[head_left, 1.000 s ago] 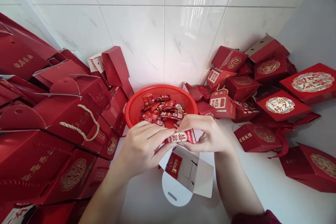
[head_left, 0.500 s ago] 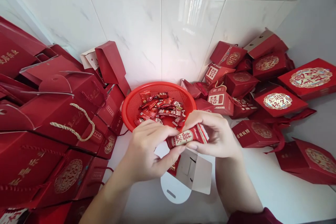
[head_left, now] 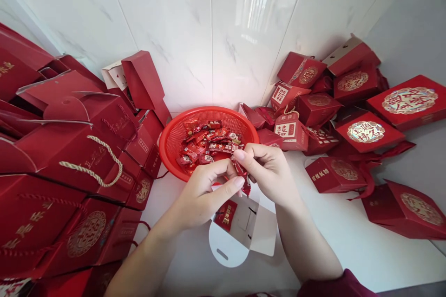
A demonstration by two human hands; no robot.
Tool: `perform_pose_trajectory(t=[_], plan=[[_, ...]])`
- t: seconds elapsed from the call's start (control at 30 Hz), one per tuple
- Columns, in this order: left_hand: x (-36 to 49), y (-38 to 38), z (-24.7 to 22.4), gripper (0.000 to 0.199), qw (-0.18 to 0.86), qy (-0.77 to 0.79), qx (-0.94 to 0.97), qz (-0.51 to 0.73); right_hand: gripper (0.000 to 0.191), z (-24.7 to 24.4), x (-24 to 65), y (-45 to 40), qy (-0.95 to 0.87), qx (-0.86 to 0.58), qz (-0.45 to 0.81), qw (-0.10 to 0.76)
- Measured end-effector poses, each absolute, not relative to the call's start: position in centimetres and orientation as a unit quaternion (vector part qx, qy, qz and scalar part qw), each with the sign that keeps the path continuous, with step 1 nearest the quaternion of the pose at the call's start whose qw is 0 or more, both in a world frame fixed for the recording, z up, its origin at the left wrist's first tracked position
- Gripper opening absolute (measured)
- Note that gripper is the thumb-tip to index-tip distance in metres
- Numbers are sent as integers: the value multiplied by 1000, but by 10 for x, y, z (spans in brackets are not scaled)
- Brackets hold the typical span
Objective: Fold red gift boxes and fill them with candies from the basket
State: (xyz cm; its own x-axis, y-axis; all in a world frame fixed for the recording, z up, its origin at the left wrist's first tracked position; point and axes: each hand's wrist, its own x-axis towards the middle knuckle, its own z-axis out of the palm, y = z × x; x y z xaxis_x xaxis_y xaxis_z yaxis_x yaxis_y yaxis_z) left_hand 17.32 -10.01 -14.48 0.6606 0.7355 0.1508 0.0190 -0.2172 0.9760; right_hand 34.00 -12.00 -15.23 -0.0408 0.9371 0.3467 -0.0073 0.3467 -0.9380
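Note:
A small red-wrapped candy (head_left: pixel 246 187) is pinched between my two hands, tilted and partly covered by the fingers. My left hand (head_left: pixel 205 195) closes thumb and fingertips on its lower side. From the right, my right hand (head_left: pixel 268 171) grips the upper end, with the thumb on top. Just below them lies an opened gift box (head_left: pixel 264 229), its pale inside facing up and a rounded flap with a slot toward me. A red packet (head_left: pixel 226 216) with gold characters rests in it. Behind the hands, a red plastic basket (head_left: pixel 170 148) holds several wrapped candies (head_left: pixel 197 144).
Red gift boxes (head_left: pixel 59 148) with rope handles are stacked along the left. More red boxes (head_left: pixel 318 104) pile up at the right, some with ribbons. A white tiled wall (head_left: pixel 160 32) rises behind the white tabletop (head_left: pixel 310 227).
The candy has turned from lying level with its printed face showing to a steep tilt. My right hand has shifted slightly left. The view has moved a little.

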Motion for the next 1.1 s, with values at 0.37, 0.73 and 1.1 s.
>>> perform_pose_trajectory(t=[0.37,0.73,1.1], plan=[[170,-99,-149,19,555,242,730,318,30,-158,350,-119,-656,-405,388,505],[167,-95,-147,34,564,247,743,261,23,-154,351,-121,-634,-322,435,553],[167,-96,-153,32,523,254,765,276,42,-162,348,-117,-677,-270,478,491]])
